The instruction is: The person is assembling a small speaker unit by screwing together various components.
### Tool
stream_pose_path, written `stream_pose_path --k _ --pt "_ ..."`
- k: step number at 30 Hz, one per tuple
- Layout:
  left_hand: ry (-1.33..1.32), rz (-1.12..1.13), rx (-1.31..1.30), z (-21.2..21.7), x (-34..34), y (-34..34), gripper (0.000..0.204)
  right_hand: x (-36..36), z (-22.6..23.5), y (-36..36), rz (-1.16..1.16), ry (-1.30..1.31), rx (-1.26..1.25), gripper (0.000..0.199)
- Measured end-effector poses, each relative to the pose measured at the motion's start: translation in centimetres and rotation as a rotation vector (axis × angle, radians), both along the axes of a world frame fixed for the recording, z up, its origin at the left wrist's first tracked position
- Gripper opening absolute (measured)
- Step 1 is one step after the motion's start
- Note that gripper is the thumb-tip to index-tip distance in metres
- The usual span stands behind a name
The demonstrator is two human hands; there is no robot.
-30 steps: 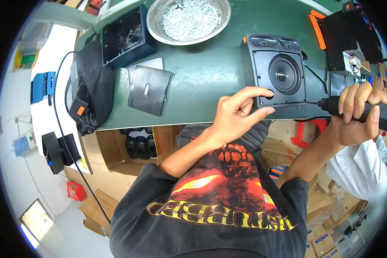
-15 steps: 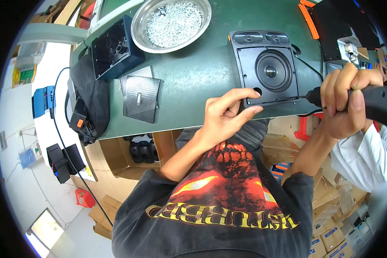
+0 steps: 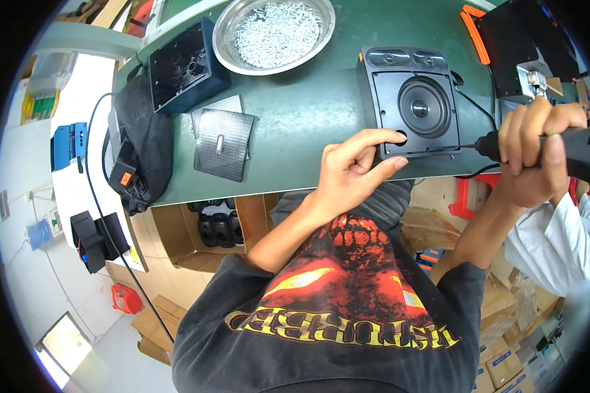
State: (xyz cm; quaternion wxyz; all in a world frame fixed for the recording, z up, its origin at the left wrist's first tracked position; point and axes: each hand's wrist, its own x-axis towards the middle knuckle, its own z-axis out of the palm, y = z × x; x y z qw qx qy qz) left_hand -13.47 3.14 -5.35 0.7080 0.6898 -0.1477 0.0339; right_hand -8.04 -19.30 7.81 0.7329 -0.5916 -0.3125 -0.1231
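1. Head view: the speaker box [image 3: 413,105] lies face up at the bench's [image 3: 308,111] near edge, driver already seated in its front panel.
2. The left hand [image 3: 347,173] steadies the panel's near-left corner, fingers loosely spread.
3. The right hand [image 3: 531,154] is wrapped around a power screwdriver [image 3: 570,147], its bit at the near-right corner.
4. Fastening looks under way; I cannot tell which screws are in.
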Motion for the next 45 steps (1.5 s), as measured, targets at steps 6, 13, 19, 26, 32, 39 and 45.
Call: stream_pose_path --k 6,13,19,26,32,39,45 --pt "0.019 0.045 -0.011 2.2 -0.5 0.0 0.036 0.6 2.5 -1.5 0.127 0.008 0.225 0.031" --pt "0.378 0.098 -0.346 4.2 1.5 0.9 0.01 1.0 1.2 -1.7 -0.096 0.082 0.114 0.018" --pt "0.324 -0.28 -0.25 7.4 4.6 0.3 0.03 0.8 -0.3 -4.1 -0.58 0.007 0.044 0.016" --pt "-0.281 -0.331 0.649 7.4 15.5 -11.5 0.025 0.6 -1.1 -7.6 -0.606 -0.043 0.044 0.039" --pt "-0.379 -0.438 1.021 6.8 19.9 -14.2 0.025 1.3 -1.7 -7.2 -0.636 -0.046 0.017 0.043" --pt "-0.749 -0.078 0.977 6.0 14.6 -6.0 0.05 1.6 -4.4 -8.9 -0.603 0.071 0.01 0.052" --pt "-0.35 -0.035 0.575 3.7 5.1 1.4 0.122 -2.4 -7.7 -4.6 -0.649 0.502 0.075 0.063"
